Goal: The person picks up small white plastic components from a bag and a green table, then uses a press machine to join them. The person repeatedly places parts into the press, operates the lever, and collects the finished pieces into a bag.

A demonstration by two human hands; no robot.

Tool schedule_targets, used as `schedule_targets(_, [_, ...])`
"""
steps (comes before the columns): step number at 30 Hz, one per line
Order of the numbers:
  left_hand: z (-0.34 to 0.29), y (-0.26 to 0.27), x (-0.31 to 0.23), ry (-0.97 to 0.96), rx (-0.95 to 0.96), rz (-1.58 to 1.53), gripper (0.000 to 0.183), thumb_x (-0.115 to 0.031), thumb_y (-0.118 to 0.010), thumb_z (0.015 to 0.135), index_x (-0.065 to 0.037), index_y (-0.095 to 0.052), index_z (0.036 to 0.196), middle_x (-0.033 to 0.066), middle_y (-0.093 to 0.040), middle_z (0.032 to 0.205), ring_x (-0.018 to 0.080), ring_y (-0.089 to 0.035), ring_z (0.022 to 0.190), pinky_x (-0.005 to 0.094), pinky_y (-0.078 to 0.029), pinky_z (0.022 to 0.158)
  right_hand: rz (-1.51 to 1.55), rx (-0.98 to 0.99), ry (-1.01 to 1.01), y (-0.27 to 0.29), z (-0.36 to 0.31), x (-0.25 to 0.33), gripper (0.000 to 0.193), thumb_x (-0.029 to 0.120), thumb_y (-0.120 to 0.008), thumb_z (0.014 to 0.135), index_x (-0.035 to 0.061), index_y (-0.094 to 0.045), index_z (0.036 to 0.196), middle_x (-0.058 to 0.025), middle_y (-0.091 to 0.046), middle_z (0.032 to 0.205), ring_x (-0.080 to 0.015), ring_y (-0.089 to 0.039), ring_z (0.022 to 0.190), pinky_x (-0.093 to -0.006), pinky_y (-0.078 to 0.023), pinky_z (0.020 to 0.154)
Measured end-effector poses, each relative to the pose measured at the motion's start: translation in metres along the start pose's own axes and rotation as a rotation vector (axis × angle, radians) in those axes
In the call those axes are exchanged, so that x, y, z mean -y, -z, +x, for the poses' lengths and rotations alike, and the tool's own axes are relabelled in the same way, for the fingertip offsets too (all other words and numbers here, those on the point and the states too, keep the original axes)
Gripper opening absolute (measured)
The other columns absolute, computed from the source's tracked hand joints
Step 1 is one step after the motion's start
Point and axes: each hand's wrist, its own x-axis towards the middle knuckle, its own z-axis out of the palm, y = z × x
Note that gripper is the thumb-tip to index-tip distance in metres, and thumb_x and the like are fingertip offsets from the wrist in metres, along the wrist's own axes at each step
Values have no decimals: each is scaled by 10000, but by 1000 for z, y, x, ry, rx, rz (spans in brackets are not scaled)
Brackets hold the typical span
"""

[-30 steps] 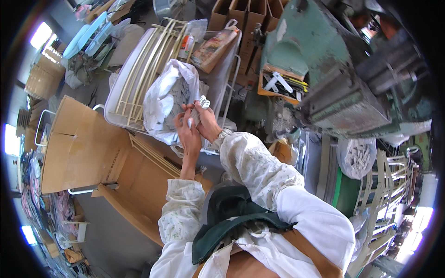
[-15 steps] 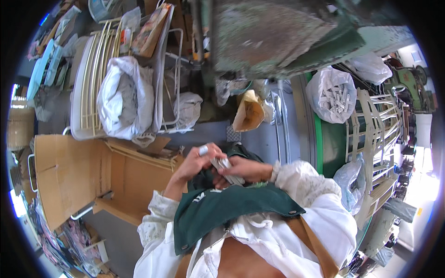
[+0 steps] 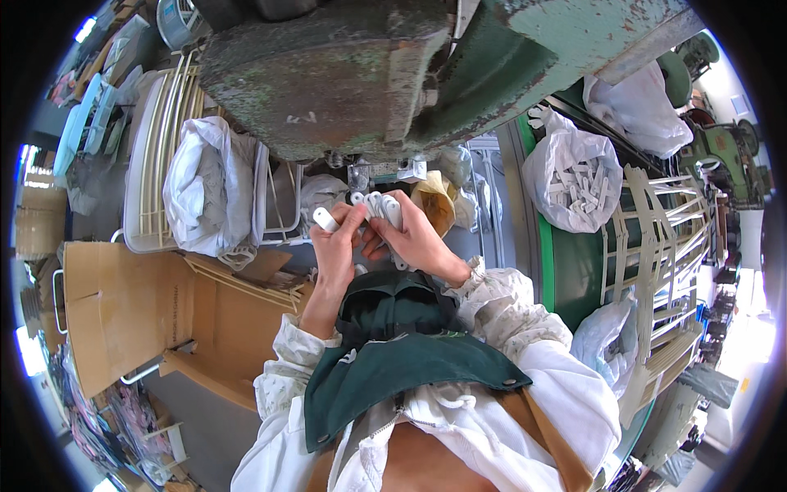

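My left hand point(image 3: 332, 250) is closed with a small white strip point(image 3: 325, 219), rounded at its end, sticking out beside the thumb. My right hand point(image 3: 418, 239) grips a bunch of similar white strips point(image 3: 384, 208), whose round ends show holes. The two hands meet in front of me, fingertips close together, just short of the worn green machine point(image 3: 320, 90). Behind the fingers, part of the bunch is hidden.
A white bag of small white strips point(image 3: 578, 187) stands at the right, beside a cream plastic crate point(image 3: 652, 246). At the left are another white bag point(image 3: 206, 184) and an open cardboard box point(image 3: 123, 307). A brown paper bag point(image 3: 434, 202) sits beneath the machine.
Both hands have moved up and forward from my lap toward the machine, carrying the strips. The machine now fills more of the view's top, and the strips fan out more visibly.
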Motion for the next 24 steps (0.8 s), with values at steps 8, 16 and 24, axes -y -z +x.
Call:
schedule_targets(8, [5,-26,5,-37,-150,67,184,-159,-673,870,25,-675,870,-67,-454,590,12,-350,476,197,-229,438,-116,7,-2,30,6,-11,158,124,-551,946,8,-459,1003,-10,-556,681,-65,-482,510,-211,-375,436])
schedule_targets(16, [17,-15,5,33,-173,-47,158,-133,-660,857,13,-639,798,-60,-433,584,20,-333,437,206,-211,415,-1313,-194,388,97,114,-38,172,154,-645,706,-8,-655,761,-210,-646,797,-379,-640,756,-444,-516,648])
schedule_targets(24, [27,9,21,315,251,-515,281,-246,-525,940,21,-611,929,-2,-526,751,71,-457,610,250,-334,534,-1716,-280,202,158,249,-172,125,104,-570,765,76,-689,738,-127,-665,789,-282,-647,710,-390,-508,603])
